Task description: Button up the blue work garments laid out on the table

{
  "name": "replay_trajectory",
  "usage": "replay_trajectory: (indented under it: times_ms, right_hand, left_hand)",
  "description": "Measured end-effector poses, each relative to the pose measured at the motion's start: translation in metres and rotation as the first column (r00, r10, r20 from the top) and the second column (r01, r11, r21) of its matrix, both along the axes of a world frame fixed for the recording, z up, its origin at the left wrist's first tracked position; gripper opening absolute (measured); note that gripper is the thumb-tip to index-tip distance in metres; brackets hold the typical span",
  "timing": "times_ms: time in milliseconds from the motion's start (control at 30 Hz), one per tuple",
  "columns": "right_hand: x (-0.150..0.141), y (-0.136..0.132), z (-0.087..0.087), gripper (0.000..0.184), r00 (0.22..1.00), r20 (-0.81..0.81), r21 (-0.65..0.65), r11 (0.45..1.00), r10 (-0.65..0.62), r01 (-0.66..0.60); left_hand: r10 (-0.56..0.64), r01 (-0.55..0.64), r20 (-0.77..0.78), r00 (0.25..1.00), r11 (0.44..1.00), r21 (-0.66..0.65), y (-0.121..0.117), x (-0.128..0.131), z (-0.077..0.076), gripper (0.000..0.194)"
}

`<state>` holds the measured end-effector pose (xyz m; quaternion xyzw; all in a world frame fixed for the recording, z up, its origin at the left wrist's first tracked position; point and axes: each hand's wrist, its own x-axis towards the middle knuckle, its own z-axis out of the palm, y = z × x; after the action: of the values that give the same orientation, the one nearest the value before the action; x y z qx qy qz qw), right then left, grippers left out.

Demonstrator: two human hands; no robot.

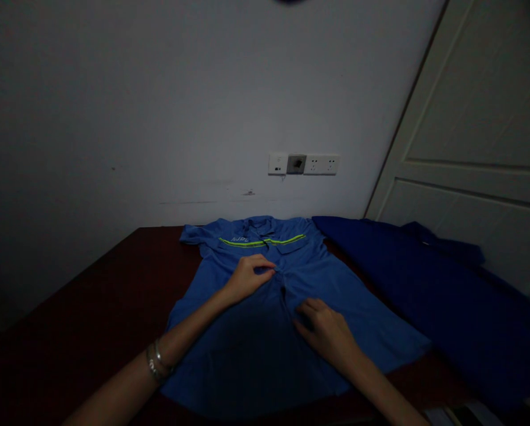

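A blue short-sleeved shirt [238,355] with a yellow-green stripe and white letters on its chest lies front up on the dark red table, collar toward the wall. My left hand [250,277] pinches the edge of its front opening just below the chest; a button there is too small to make out. Lower down, to the right of the opening, my right hand [324,325] hovers over or touches the cloth. Its fingers are bent, with a gap between them and the thumb. Below the left hand the front edges part in a dark slit.
A darker blue garment [407,284] is spread along the right side. The table [113,296] meets a pale wall carrying a row of sockets [304,164]. A panelled door [469,171] stands at the right. Something striped, partly cut off, lies at the bottom right.
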<state>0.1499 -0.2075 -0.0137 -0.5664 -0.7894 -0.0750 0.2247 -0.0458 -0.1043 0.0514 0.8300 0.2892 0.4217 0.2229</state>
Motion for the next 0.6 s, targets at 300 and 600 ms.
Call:
replay_trajectory:
  times_ms: [300, 600]
  right_hand:
    - [-0.022, -0.001, 0.02, 0.014, 0.958, 0.275, -0.103, 0.988, -0.078, 0.11]
    - [-0.029, 0.001, 0.032, 0.023, 0.967, 0.218, -0.21, 0.961, -0.136, 0.182]
  left_hand:
    - [0.007, -0.006, -0.02, 1.0, 1.0, 0.021, -0.004, 0.001, -0.002, 0.013]
    - [0.015, -0.015, -0.05, 0.999, 1.0, 0.0, -0.009, 0.002, -0.005, 0.014]
